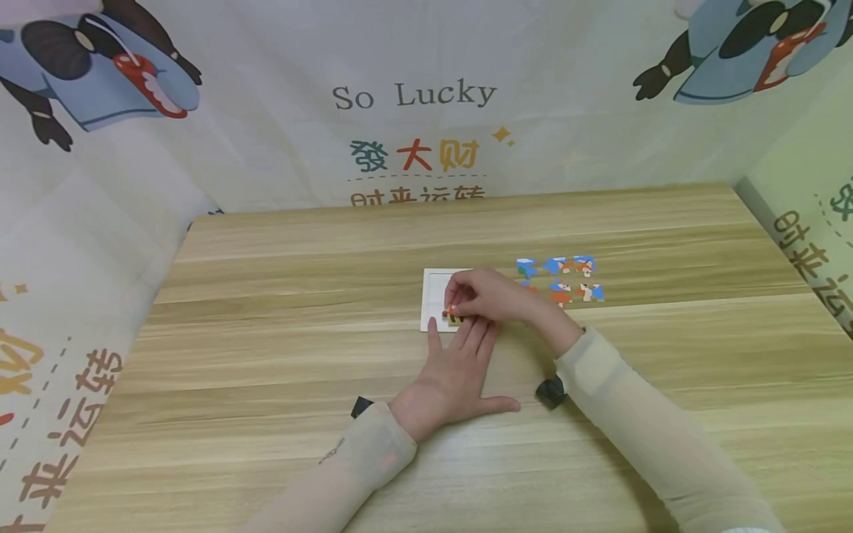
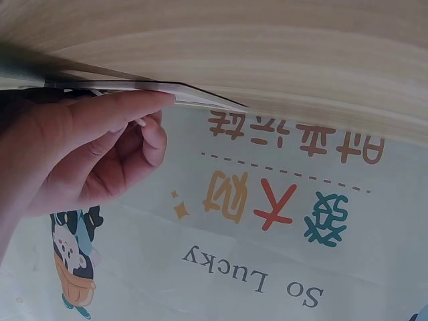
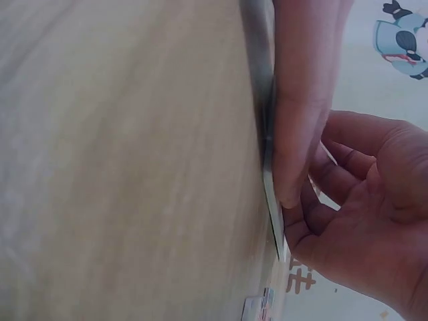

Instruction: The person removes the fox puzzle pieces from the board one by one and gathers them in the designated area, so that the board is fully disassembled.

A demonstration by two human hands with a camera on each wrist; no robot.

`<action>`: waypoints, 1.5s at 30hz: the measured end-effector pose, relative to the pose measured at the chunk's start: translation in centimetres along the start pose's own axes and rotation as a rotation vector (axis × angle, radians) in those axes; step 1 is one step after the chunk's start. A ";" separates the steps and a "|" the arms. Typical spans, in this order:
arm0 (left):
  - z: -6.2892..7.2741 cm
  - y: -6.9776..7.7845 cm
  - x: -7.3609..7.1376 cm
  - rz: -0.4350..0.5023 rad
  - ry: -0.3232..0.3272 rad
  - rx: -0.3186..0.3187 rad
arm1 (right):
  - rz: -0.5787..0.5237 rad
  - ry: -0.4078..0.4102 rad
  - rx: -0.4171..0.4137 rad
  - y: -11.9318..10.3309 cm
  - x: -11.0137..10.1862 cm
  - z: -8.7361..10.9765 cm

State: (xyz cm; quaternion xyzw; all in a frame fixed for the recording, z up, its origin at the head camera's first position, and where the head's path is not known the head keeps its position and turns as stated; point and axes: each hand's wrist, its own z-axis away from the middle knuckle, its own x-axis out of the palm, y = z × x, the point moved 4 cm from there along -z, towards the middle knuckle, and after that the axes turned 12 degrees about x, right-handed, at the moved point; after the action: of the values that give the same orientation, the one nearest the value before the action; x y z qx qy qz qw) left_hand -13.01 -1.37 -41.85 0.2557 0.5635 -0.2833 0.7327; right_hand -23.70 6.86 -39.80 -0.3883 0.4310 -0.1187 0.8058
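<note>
A white square puzzle tray [image 1: 424, 300] lies on the wooden table, its right part hidden under both hands. My left hand [image 1: 456, 377] rests at its near edge, fingers straight and spread, thumb pointing right. Over the tray, my right hand [image 1: 496, 296] pinches a small puzzle piece [image 1: 456, 320] with yellow, orange and black on it, between thumb and curled fingers. In the right wrist view the left fingers [image 3: 301, 134] lie along the tray's edge [image 3: 273, 207], with the right hand [image 3: 374, 194] close beside them. The pinched piece is mostly hidden there.
Several loose puzzle pieces [image 1: 584, 265], blue, orange and white, lie in two rows right of the tray, partly behind the right hand. The wooden tabletop [image 1: 280, 296] ends at a printed cloth backdrop [image 1: 266, 148]. Dark wrist devices [image 1: 550, 392] sit under the sleeves.
</note>
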 end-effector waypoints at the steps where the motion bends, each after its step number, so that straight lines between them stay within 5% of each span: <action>1: 0.0 0.0 0.0 0.000 -0.002 0.000 | -0.019 -0.003 0.007 0.0 0.0 0.0; 17: -0.3 -0.1 0.3 0.001 -0.023 -0.025 | -0.263 0.169 0.036 1.3 -2.1 0.9; 45: -0.5 0.0 0.2 -0.028 -0.025 -0.034 | -0.218 0.221 0.135 8.4 -6.5 8.8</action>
State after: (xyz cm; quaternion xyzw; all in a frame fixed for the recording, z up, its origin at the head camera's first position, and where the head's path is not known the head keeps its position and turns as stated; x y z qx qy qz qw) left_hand -13.32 -1.06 -42.21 0.2317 0.5626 -0.2870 0.7399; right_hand -21.87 20.51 -39.09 -0.3623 0.4635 -0.2763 0.7600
